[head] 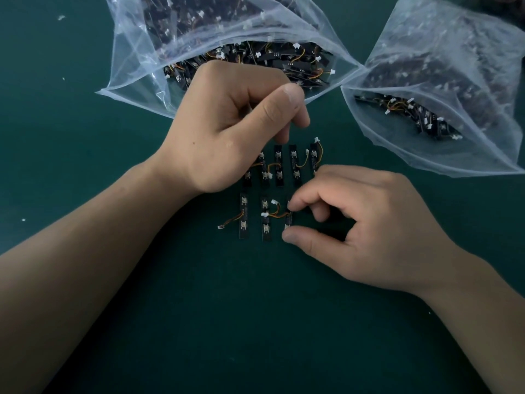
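on green matting [199, 322] a black strip [288, 220] is pinched by the right hand [360, 231], probably to be squared into row 2; the grip of the curled left hand [227, 129] cannot be told.

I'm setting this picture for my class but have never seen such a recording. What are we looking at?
One picture, taken by a camera on a person's head, looking down at their two bare hands; no machine. On the green table lie small black circuit strips with orange wires and white plugs, in two rows. Behind lie two clear plastic bags full of the same parts. The right hand pinches one lower-row strip between thumb and forefinger. The left hand hovers curled above the upper row; whether it holds anything is hidden.
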`<state>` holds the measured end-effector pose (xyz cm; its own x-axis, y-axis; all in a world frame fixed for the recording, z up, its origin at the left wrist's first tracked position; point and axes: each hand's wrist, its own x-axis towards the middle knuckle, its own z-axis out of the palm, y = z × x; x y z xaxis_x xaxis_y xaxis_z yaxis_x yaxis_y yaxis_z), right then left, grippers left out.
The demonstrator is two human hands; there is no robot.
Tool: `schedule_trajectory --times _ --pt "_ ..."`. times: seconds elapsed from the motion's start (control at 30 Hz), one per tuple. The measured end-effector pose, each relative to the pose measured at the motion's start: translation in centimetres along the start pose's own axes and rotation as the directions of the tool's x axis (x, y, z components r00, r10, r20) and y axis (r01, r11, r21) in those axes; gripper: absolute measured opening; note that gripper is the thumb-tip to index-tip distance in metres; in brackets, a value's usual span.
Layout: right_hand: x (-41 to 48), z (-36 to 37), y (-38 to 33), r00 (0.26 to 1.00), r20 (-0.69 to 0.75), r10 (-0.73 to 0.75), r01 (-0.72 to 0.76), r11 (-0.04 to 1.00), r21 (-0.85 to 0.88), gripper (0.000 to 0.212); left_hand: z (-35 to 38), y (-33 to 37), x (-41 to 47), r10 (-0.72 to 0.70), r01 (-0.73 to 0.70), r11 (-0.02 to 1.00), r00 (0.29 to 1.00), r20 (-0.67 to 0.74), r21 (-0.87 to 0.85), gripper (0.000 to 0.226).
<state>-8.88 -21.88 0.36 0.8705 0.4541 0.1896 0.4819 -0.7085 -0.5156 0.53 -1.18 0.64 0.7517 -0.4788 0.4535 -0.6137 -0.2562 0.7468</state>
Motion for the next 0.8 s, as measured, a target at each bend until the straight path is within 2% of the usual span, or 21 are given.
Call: schedule_trajectory --times 0.23,0.6,0.8 --pt "0.0 0.08 0.16 1.0 -0.013 0.006 -0.005 0.999 0.039 0.023 0.01 -0.02 0.05 0.007 -0.007 1.0 1.0 -0.007 0.004 0.043" --pt "-0.08 0.2 0.51 0.999 -0.034 0.008 -0.007 1.0 0.021 0.021 -0.1 -0.22 0.12 0.005 -0.001 1.0 0.989 -0.149 0.028 0.04" --pt "-0.02 0.28 0.61 0.999 -0.024 -0.021 0.022 0.999 0.03 0.019 -0.06 -0.44 0.14 0.006 -0.002 1.0 0.986 -0.168 0.025 0.041"
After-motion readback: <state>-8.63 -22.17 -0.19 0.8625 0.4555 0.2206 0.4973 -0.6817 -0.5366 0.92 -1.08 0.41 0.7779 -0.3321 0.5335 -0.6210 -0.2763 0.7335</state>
